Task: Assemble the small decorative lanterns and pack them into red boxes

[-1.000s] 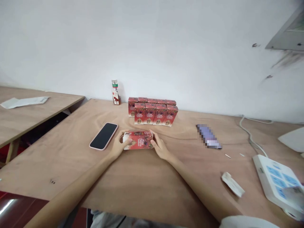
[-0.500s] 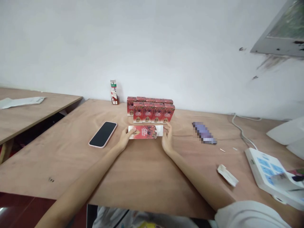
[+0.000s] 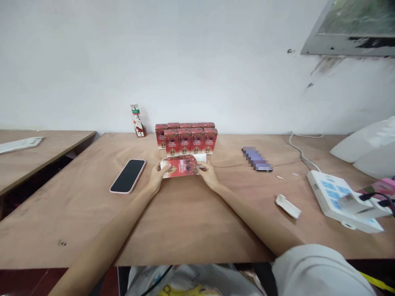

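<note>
A red printed carton (image 3: 182,166) lies sideways between my hands, its white end flap (image 3: 201,158) sticking out at the right. My left hand (image 3: 156,176) grips the carton's left end, thumb on the front face. At the other end, my right hand (image 3: 209,174) has its fingers closed on the edge near the flap; part of the fingers is hidden behind. Just beyond stand several matching red cartons (image 3: 184,142), upright in two rows close to the wall.
A phone with a pink case (image 3: 128,176) lies left of my hands. To the right are another phone (image 3: 257,159), a crumpled white wrapper (image 3: 288,206) and a white power strip (image 3: 336,197) with plugs and a cable. A small packet (image 3: 138,121) stands by the wall.
My right-hand fingers have moved in from the flap's outer side onto the carton's right end. The carton is tilted slightly now. The camera view has shifted to the right.
</note>
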### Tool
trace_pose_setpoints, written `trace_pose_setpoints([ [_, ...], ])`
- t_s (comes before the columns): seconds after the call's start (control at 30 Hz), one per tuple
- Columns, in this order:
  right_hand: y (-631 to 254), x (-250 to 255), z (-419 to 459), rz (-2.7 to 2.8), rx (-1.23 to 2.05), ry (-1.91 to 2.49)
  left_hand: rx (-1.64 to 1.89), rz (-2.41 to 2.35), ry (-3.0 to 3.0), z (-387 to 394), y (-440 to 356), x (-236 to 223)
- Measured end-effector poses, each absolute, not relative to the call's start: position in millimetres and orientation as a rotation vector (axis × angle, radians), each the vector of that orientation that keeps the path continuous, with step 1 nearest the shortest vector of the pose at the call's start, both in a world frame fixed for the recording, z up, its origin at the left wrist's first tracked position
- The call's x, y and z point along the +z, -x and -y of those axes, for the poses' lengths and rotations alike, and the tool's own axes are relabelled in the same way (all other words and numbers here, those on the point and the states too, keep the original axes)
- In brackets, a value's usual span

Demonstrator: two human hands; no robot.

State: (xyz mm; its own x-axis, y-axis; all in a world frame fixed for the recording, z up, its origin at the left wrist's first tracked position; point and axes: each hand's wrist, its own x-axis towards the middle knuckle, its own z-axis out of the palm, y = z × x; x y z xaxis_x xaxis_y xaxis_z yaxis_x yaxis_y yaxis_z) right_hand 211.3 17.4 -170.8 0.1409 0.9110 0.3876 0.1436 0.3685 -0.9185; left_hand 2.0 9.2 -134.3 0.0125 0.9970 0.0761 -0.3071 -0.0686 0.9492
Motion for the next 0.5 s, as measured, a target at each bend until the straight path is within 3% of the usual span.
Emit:
trace_pose_setpoints([
  [0.33,-224.8,-174.8,-25.3,1.264,0.844,1.06,1.276,-0.877,-1.219,-2.9,-5.0,-133.9],
  [0.5,-246.5,-150.2,-41.1,1.25,0.798,1.053,1.269,-0.891,-1.315,-6.5,-6.6,-140.3],
])
